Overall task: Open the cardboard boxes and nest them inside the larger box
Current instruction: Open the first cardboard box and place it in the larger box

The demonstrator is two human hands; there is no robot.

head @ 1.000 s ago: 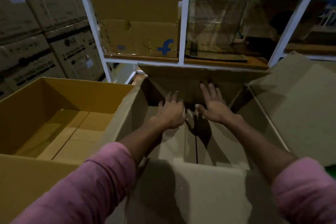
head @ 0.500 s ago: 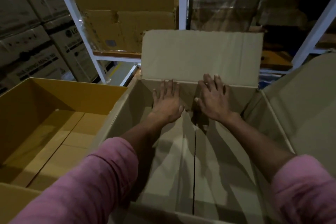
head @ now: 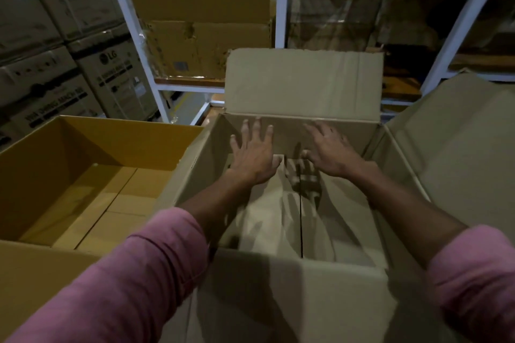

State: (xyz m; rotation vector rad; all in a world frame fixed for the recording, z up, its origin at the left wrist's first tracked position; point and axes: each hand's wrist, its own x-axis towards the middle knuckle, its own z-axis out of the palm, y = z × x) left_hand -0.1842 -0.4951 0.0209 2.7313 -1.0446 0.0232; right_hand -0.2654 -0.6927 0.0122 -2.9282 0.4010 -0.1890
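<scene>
A grey-brown cardboard box (head: 370, 170) stands open in front of me, its far flap (head: 303, 83) upright and its right flap (head: 457, 147) folded outward. Both my hands reach into it. My left hand (head: 253, 153) lies flat with spread fingers against the inside of the far wall. My right hand (head: 331, 150) does the same a little to the right, fingers straight. Neither holds anything. To the left sits a larger yellow-brown box (head: 117, 131), open and with nothing inside.
A white metal rack (head: 278, 8) with cardboard boxes (head: 200, 47) stands behind the boxes. Stacked printed cartons (head: 111, 78) fill the far left. A gap of floor (head: 189, 108) shows between the rack and the cartons.
The far flap has swung from folded inward to upright. Both hands slid up the far wall and spread wider apart, the left moving left and the right moving right.
</scene>
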